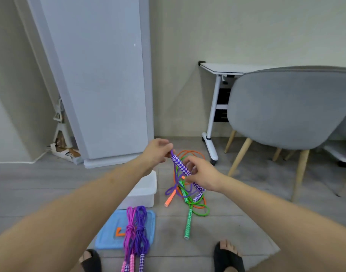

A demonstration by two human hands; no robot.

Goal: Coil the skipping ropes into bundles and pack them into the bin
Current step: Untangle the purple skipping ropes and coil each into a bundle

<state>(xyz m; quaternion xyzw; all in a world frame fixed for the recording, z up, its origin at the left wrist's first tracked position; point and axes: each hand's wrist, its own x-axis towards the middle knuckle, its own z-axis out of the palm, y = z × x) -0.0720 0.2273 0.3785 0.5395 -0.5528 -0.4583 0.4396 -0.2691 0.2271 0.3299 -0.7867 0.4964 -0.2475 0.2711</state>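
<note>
Lifting a purple rope point(177, 185) out of the loose tangle point(189, 193) on the floor, so I'm at the start of coiling the third bundle, I'd say. My left hand point(155, 154) pinches the cord right at the top of the purple checkered handle point(180, 165); my right hand point(202, 176) curls round the lower end of that same handle. Hands close together, both clamped on the rope, held in the air above the pile. Orange rope point(189, 154) and green rope point(189, 218) lie tangled below it, uncoiled. Next move likely needs pulling the purple cord free of the other two without dragging them, then finding its second handle. Bin point(146, 190), white, sits on the floor just left of the pile; inside hidden by my left arm, cannot tell contents. Blue lid point(107, 234) lies near my feet with a pink bundle point(130, 232) and a purple bundle point(141, 232) on it, tied, not packed yet.
</note>
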